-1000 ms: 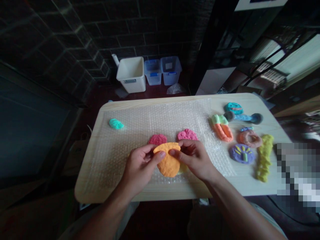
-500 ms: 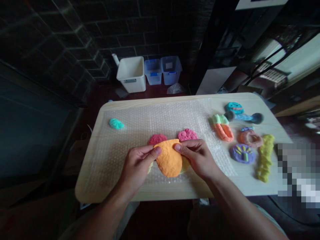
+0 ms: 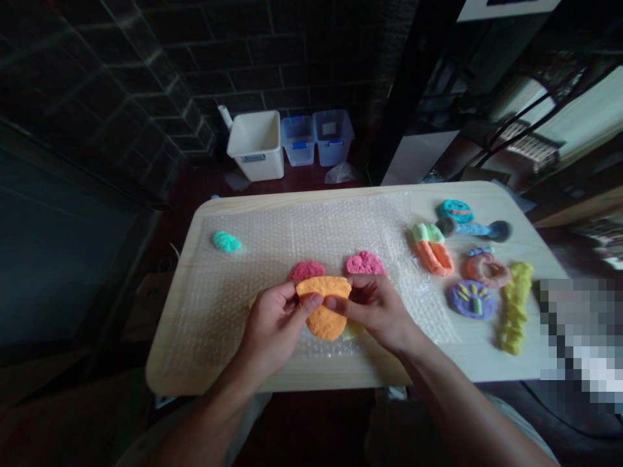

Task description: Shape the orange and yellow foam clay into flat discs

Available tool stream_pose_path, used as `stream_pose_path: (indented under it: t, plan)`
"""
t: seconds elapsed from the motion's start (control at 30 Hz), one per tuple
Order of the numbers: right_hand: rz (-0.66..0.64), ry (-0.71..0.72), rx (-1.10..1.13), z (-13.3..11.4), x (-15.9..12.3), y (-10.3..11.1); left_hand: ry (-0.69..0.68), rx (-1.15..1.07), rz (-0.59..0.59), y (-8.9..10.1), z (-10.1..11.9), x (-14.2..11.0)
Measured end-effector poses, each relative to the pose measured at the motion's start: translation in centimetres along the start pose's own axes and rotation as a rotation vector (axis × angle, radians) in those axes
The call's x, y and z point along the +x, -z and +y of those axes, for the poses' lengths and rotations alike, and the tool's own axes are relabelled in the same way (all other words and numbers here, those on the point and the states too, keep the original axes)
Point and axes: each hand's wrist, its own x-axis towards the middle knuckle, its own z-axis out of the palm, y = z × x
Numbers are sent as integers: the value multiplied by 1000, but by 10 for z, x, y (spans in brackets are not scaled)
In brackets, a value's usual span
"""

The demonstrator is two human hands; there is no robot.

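Observation:
A flattened piece of orange modelling clay (image 3: 327, 324) is held up over the table's near middle. My left hand (image 3: 275, 318) is closed on its left side, thumb pressed to the front. From the right, my right hand (image 3: 379, 311) grips the same piece, its thumb close to the other one. The clay's upper part bulges above the thumbs and a rounded part hangs below. Just behind it lie a dark pink lump (image 3: 307, 270) and a brighter pink lump (image 3: 366, 263). Some yellow clay (image 3: 354, 331) is partly hidden beneath my right hand.
Bubble wrap (image 3: 263, 227) covers much of the wooden table (image 3: 175, 376). A turquoise lump (image 3: 226, 241) lies at the left. Several shaped clay pieces, among them a purple disc (image 3: 472, 299) and a yellow strip (image 3: 516, 308), lie at the right. Bins (image 3: 256, 146) stand on the floor beyond.
My thumbs have moved closer together and lower on the orange clay. Its top edge now looks thicker and folded forward, and the hanging part looks smaller.

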Motion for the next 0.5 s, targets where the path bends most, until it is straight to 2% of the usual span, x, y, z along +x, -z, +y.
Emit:
stream_pose_path:
  t: [0.13, 0.3, 0.5]
  plan:
    - [19, -10, 8, 2, -1, -5, 12, 2, -29, -6, -1, -2]
    - [46, 51, 43, 1, 0, -7, 74, -132, -48, -10, 2, -2]
    - [-64, 47, 48, 0, -1, -1, 65, -200, -93, -5, 1, 0]
